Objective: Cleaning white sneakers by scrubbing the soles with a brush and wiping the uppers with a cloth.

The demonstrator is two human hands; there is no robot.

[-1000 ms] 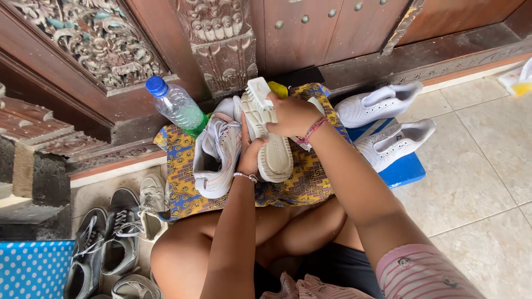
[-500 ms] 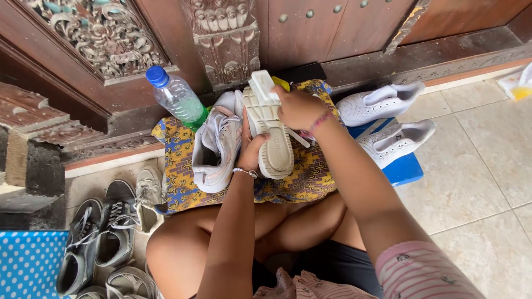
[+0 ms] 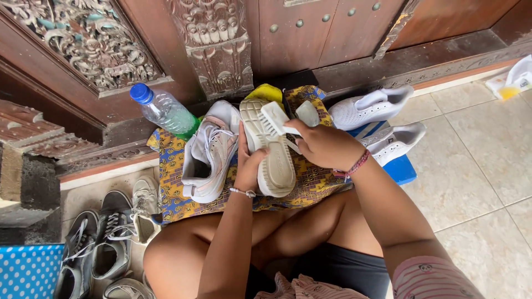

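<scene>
Left hand (image 3: 247, 166) grips an upturned shoe (image 3: 270, 149); right hand (image 3: 324, 145) clenches a white brush (image 3: 275, 119), its handle seemingly hidden.

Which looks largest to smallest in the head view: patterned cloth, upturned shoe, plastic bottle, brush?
1. Patterned cloth
2. Upturned shoe
3. Plastic bottle, partly hidden, so its rank against the shoe is unsure
4. Brush

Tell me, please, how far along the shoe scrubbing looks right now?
Looks done: two white sneakers lie aside on the blue mat. In hand: left hand holds a sole-up shoe while right hand brushes it with a white brush. Probably left: its mate and the grey sneakers.
</scene>
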